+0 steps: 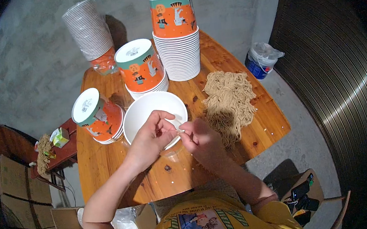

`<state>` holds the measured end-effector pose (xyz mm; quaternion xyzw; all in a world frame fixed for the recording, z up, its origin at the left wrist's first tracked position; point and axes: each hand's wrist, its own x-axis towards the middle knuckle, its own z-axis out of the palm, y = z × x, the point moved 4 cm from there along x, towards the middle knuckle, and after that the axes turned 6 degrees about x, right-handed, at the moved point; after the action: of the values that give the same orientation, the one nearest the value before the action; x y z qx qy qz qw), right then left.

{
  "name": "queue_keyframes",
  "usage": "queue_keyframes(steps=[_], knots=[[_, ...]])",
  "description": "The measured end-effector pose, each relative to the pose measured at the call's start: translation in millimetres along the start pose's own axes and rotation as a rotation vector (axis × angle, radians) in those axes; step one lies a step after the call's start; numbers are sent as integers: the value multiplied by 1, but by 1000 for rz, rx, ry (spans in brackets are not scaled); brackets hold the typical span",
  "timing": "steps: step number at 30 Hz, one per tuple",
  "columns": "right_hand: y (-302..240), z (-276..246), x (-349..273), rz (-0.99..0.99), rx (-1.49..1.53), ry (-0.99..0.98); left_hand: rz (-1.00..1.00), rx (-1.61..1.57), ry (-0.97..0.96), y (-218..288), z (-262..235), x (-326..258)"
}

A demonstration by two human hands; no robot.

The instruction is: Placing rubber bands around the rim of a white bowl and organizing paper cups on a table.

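Rough grey concrete floor surrounds a small wooden counter with an orange-brown plank top; on it stand stacks of orange-and-green printed paper bowls, a plastic-wrapped stack of the same bowls and a loose heap of pale brown dried noodles; an empty white paper bowl sits just ahead of the hands; the left hand and the right hand meet over the bowl's near rim, fingertips pinched nearly closed on a small thin pale item stretched between them, too small to identify; its long axis runs left to right, both hands equally near; the noodles lie just beyond the right hand
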<state>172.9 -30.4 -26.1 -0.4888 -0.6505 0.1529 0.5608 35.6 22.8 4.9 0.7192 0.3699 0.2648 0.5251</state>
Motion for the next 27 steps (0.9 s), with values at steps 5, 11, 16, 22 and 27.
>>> queue_keyframes(steps=[5,11,16,22,27], knots=[[-3,-1,-3,-275,-292,-21,5,60,1,-2,-1,1],[3,1,-1,-157,-99,13,74,179,-13,2,5,-2],[11,6,-4,6,77,37,32,266,-24,3,6,-2],[23,6,-8,180,269,2,-13,406,-35,3,4,0],[19,6,-12,232,313,-28,29,457,1,5,3,0]])
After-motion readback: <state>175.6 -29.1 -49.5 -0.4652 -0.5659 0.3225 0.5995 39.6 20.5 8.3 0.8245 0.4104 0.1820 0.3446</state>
